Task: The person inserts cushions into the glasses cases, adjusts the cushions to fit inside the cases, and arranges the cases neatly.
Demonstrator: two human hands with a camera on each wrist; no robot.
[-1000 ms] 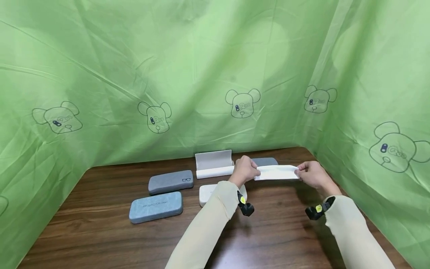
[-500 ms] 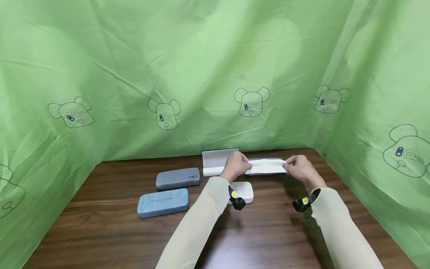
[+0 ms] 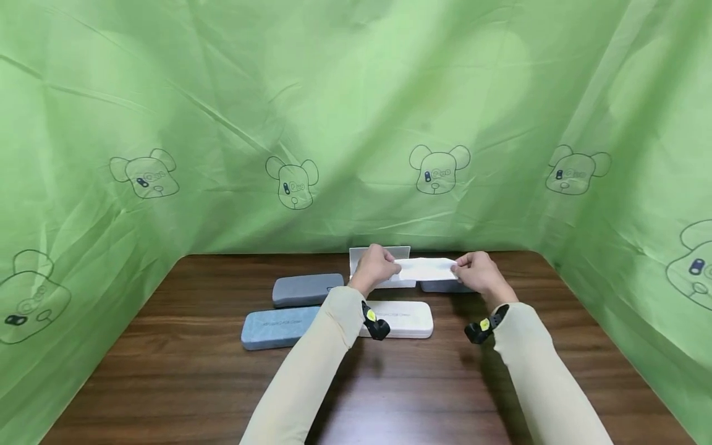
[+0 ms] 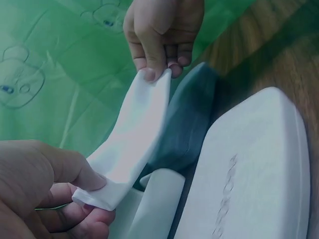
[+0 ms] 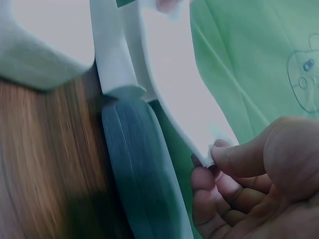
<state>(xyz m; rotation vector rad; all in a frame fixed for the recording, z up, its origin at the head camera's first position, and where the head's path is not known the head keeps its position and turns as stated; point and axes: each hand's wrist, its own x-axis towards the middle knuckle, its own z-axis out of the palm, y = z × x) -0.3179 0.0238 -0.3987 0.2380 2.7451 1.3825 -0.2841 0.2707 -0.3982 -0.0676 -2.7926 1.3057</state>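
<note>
A folded white cloth strip (image 3: 427,269) is stretched between my two hands. My left hand (image 3: 374,269) pinches its left end between thumb and fingers, and my right hand (image 3: 481,275) pinches the other end. In the left wrist view the cloth (image 4: 132,132) sags slightly along its length. An open white glasses case (image 3: 402,252) stands at the back with its lid raised, partly hidden by my left hand and the cloth. The cloth overlaps the case's right part in the head view. Right of that case lies a dark blue-grey case (image 3: 445,286), partly covered from view by the cloth.
A closed white glasses case (image 3: 405,319) lies in front, partly behind my left wrist. To the left are a grey case (image 3: 308,290) and a light blue case (image 3: 278,327). Green curtain (image 3: 356,204) rises behind and beside the brown wooden table (image 3: 167,377).
Both hands have carried the cloth left, from in front of the dark case to over the open white case's right part. The head view has turned slightly right.
</note>
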